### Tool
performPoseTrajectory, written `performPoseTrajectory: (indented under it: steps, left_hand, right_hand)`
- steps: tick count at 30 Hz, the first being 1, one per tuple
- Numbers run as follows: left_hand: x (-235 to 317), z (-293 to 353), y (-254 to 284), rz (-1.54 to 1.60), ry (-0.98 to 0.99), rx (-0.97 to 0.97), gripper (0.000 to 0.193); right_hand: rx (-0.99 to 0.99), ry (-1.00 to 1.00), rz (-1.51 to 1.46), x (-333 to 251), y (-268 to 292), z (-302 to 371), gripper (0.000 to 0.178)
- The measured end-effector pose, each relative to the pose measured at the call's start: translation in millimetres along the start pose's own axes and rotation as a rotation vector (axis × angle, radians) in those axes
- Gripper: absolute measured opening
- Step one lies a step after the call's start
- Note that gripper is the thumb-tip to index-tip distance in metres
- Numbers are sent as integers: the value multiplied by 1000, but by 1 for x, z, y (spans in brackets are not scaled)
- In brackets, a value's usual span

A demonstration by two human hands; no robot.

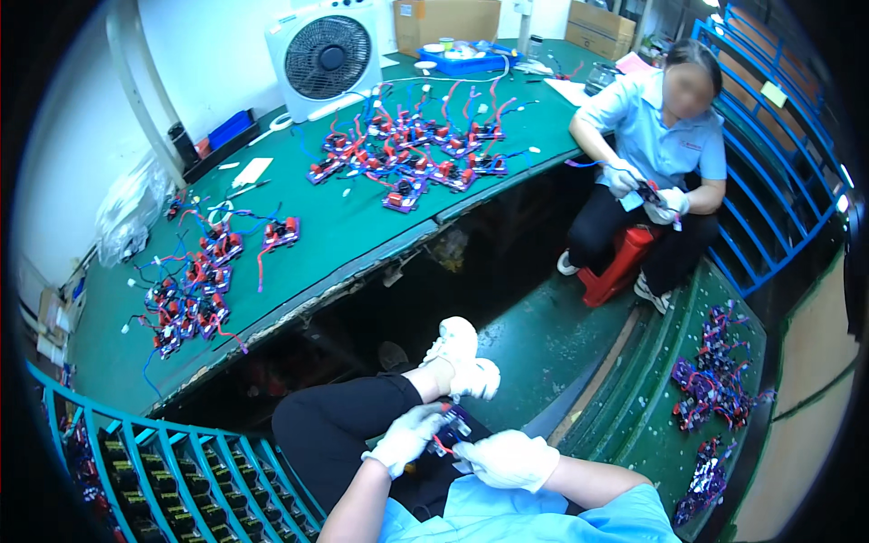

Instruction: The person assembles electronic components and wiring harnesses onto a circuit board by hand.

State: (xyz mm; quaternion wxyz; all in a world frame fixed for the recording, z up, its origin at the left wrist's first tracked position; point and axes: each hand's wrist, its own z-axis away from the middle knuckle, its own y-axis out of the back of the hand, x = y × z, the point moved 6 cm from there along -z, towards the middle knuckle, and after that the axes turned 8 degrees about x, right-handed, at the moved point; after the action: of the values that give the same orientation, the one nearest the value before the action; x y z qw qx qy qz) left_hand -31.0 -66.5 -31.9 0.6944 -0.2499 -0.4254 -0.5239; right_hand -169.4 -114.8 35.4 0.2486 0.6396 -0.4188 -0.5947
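In white gloves, both my hands work over my lap. My left hand [407,440] is closed on a small purple circuit board [462,423] with dark parts on it. A red wire [441,445] runs off the board toward my right hand [510,460]. That hand's fingers are bent in at the wire and the board's near edge, and what lies between them is partly hidden. Across from me at the right, a co-worker [665,136] in a light blue shirt sits on a red stool [618,262], holding a similar board in gloved hands.
The green table [335,235] bears a large cluster of wired boards [407,145] and a smaller one [190,294], plus a fan [328,59]. More boards [711,389] lie on a green surface at my right. A teal rack [181,443] stands at lower left, blue rails [769,163] at right.
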Motion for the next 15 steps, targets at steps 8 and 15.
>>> performPoseTrajectory:
  steps: [8,15]
  left_hand:
    - [-5,-6,-25,-205,-44,-244,54]
    - [3,23,-15,-3,-115,-206,63]
  right_hand:
    - [-296,-757,-1234,19,-36,27,32]
    - [-172,-992,-1139,0,-10,1,34]
